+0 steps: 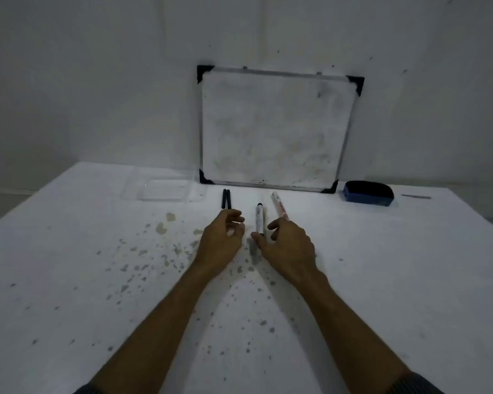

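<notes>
A white marker with a black cap lies on the white table, pointing away from me. My right hand pinches its near end between thumb and forefinger. My left hand hovers just left of it, fingers loosely curled and holding nothing. A second white marker with red print lies just right of the first. Two black markers lie side by side past my left hand. A smudged whiteboard with black corners leans against the wall behind them.
A blue eraser sits on the table right of the whiteboard, with a thin dark object farther right. A clear plastic tray sits to the board's left. Grey and brown stains speckle the tabletop in front of me.
</notes>
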Action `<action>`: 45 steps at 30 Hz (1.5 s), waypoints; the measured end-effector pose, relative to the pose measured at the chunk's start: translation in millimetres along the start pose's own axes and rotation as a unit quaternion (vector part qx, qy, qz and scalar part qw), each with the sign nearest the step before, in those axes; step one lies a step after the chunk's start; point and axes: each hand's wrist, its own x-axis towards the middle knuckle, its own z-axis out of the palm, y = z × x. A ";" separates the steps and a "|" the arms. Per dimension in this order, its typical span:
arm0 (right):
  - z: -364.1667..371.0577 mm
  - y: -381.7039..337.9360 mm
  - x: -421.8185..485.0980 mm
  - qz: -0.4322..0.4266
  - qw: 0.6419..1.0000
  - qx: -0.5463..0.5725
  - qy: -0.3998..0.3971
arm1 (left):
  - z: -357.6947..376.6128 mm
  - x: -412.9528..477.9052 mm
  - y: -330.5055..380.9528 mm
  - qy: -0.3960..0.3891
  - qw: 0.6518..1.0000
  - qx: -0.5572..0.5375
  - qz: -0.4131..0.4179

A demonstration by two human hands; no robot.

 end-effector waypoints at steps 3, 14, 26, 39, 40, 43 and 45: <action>3.1 -4.4 2.9 -0.005 0.999 -0.046 0.021 | 1.3 5.9 -0.1 0.011 1.000 0.016 -0.015; -3.3 3.7 -18.6 -0.065 0.967 0.227 -0.095 | -16.8 -2.3 21.7 -0.038 0.978 -0.201 -0.043; -25.7 7.5 -13.7 -0.027 0.926 0.341 -0.157 | -8.7 -1.8 26.5 -0.129 0.974 -0.185 -0.026; -37.7 28.2 -11.5 -0.032 0.921 0.292 -0.256 | -22.0 -6.7 16.6 -0.142 0.984 0.060 0.092; -35.3 27.2 -13.8 -0.063 0.942 0.243 -0.224 | -21.0 -6.9 15.2 -0.144 0.986 0.055 0.071; -27.3 29.5 -13.3 -0.111 0.973 0.162 -0.122 | -20.2 -5.7 9.5 -0.152 0.988 0.027 0.018; -30.0 27.9 -9.1 -0.135 0.982 0.082 -0.098 | -16.9 -7.0 11.1 -0.151 0.988 0.021 0.016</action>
